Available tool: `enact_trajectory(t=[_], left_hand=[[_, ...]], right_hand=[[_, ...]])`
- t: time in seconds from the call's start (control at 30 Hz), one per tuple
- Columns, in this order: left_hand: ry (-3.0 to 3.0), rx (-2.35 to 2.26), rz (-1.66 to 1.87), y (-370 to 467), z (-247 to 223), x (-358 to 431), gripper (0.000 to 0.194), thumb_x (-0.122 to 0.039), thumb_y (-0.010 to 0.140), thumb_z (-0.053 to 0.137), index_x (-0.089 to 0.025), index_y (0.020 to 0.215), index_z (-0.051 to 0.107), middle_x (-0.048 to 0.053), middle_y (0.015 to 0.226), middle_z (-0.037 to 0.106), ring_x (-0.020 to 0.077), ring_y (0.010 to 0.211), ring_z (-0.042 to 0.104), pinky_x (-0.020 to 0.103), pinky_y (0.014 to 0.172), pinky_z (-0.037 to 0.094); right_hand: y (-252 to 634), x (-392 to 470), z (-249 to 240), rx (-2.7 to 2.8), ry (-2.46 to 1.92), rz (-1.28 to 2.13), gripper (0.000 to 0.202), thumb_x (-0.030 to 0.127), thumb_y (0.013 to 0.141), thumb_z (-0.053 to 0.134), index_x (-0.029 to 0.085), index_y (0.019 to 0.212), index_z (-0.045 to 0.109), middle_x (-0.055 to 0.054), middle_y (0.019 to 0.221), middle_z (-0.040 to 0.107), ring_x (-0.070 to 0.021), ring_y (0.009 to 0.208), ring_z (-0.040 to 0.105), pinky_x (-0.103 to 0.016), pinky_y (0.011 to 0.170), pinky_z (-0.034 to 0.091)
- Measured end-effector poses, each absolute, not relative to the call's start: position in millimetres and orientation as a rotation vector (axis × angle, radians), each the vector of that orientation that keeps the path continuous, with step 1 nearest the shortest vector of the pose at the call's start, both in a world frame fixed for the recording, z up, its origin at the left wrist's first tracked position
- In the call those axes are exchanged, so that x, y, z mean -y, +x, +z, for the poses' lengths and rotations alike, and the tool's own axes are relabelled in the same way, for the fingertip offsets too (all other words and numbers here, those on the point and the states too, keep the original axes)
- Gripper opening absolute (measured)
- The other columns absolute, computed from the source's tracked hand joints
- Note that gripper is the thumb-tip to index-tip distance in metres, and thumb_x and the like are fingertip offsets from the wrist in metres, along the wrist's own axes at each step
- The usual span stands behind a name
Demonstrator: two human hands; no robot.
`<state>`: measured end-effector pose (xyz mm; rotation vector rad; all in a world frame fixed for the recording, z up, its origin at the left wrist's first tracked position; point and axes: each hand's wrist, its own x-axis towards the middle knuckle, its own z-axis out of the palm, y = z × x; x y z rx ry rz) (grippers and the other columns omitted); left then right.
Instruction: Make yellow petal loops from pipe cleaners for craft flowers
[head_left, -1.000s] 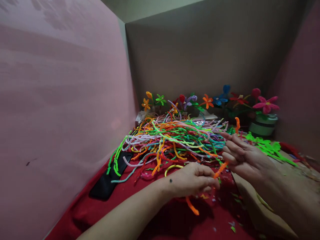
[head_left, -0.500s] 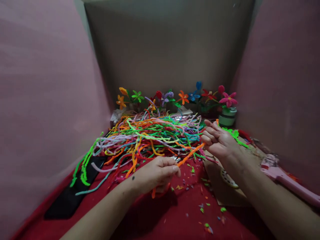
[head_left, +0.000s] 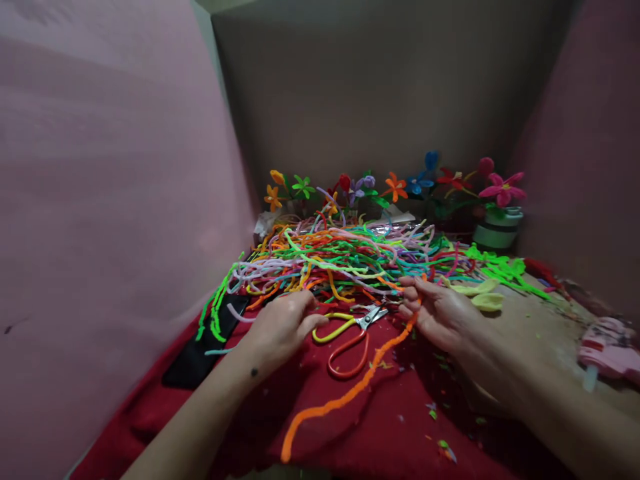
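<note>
An orange pipe cleaner is pinched near its upper end in my right hand. The rest of it curves down to the left over the red cloth. My left hand is at the front left of the pile of pipe cleaners, thumb apart from the forefinger; its other fingers are mostly hidden. Just right of the left thumb lie scissors, one handle loop yellow and the other red, blades spread a little. The thumb tip is close to the yellow loop; I cannot tell whether they touch.
Fuzzy flowers line the back wall, with a pale green pot at right. A black flat object lies left. Bright green pieces, pale yellow pieces and a pink glue gun are at right. Scraps dot the red cloth.
My left hand has let go of the orange pipe cleaner and moved left toward the pile. The pipe cleaner now hangs from my right hand alone. The view has turned left, uncovering the scissors.
</note>
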<state>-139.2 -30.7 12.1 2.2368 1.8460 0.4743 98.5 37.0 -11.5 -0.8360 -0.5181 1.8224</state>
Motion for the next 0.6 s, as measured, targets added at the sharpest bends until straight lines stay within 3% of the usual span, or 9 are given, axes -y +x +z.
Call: enact_trajectory(t=[0.07, 0.17, 0.23, 0.3, 0.4, 0.47, 0.53, 0.6], left_hand=[[2.347, -2.122, 0.440, -148, 5, 28, 0.015, -0.032, 0.076, 0.057, -0.019, 0.083, 0.056, 0.007, 0.087, 0.060, 0.0223, 0.083, 0.055, 0.029, 0.067, 0.039], [2.344, -2.317, 0.201, -154, -4, 28, 0.008, -0.024, 0.080, 0.050, -0.018, 0.084, 0.055, 0.010, 0.087, 0.062, 0.0246, 0.082, 0.058, 0.030, 0.065, 0.040], [2.299, -2.339, 0.066, -156, -4, 29, 0.014, -0.023, 0.084, 0.042, -0.019, 0.080, 0.055, 0.009, 0.082, 0.063, 0.0232, 0.076, 0.059, 0.030, 0.062, 0.040], [2.308, -2.302, 0.051, -158, 2, 29, 0.020, -0.024, 0.086, 0.038, -0.018, 0.077, 0.055, 0.008, 0.081, 0.063, 0.0219, 0.076, 0.059, 0.030, 0.063, 0.041], [2.360, -2.175, 0.171, -158, 14, 27, 0.023, -0.026, 0.087, 0.037, -0.018, 0.077, 0.056, 0.006, 0.082, 0.062, 0.0185, 0.077, 0.058, 0.028, 0.068, 0.041], [2.412, -2.134, 0.251, -154, 23, 24, 0.023, -0.026, 0.087, 0.037, -0.018, 0.080, 0.057, 0.006, 0.083, 0.062, 0.0174, 0.076, 0.057, 0.028, 0.070, 0.041], [2.493, -2.142, 0.312, -148, 30, 22, 0.022, -0.024, 0.087, 0.037, -0.017, 0.085, 0.057, 0.006, 0.084, 0.063, 0.0176, 0.077, 0.057, 0.028, 0.071, 0.041], [2.608, -2.146, 0.340, -144, 37, 21, 0.022, -0.021, 0.087, 0.036, -0.015, 0.087, 0.057, 0.007, 0.086, 0.062, 0.0184, 0.078, 0.056, 0.029, 0.072, 0.040]], right_hand=[[100, -38, -19, 0.603, -0.919, 1.732, 0.011, 0.012, 0.081, 0.045, 0.012, 0.079, 0.056, -0.003, 0.059, 0.055, -0.0113, 0.048, 0.054, -0.026, 0.050, 0.050], [114, -44, -22, 0.959, -1.044, 1.396, 0.011, 0.018, 0.076, 0.052, 0.015, 0.084, 0.058, -0.009, 0.077, 0.063, -0.0212, 0.072, 0.064, -0.039, 0.069, 0.054], [122, -46, -17, 1.143, -1.078, 1.107, 0.027, 0.026, 0.074, 0.058, 0.019, 0.099, 0.057, -0.010, 0.094, 0.062, -0.0256, 0.092, 0.061, -0.047, 0.085, 0.048], [122, -42, -8, 1.261, -1.090, 0.859, 0.046, 0.026, 0.070, 0.064, 0.022, 0.114, 0.052, -0.009, 0.115, 0.055, -0.0267, 0.114, 0.049, -0.049, 0.100, 0.034], [96, -31, 1, 1.848, -0.940, 0.253, 0.041, 0.025, 0.074, 0.059, 0.021, 0.115, 0.055, -0.010, 0.121, 0.051, -0.0272, 0.120, 0.041, -0.048, 0.103, 0.030], [63, -27, -1, 2.178, -0.716, 0.191, 0.046, 0.024, 0.078, 0.056, 0.020, 0.124, 0.049, -0.011, 0.121, 0.052, -0.0236, 0.116, 0.044, -0.043, 0.099, 0.037], [27, -32, -8, 2.332, -0.586, 0.172, 0.057, 0.027, 0.077, 0.058, 0.016, 0.131, 0.042, -0.012, 0.129, 0.048, -0.0242, 0.120, 0.039, -0.042, 0.102, 0.034], [-3, -47, -18, 2.354, -0.535, 0.156, 0.045, 0.023, 0.080, 0.055, 0.015, 0.124, 0.049, -0.011, 0.127, 0.051, -0.0241, 0.119, 0.037, -0.043, 0.102, 0.031]])
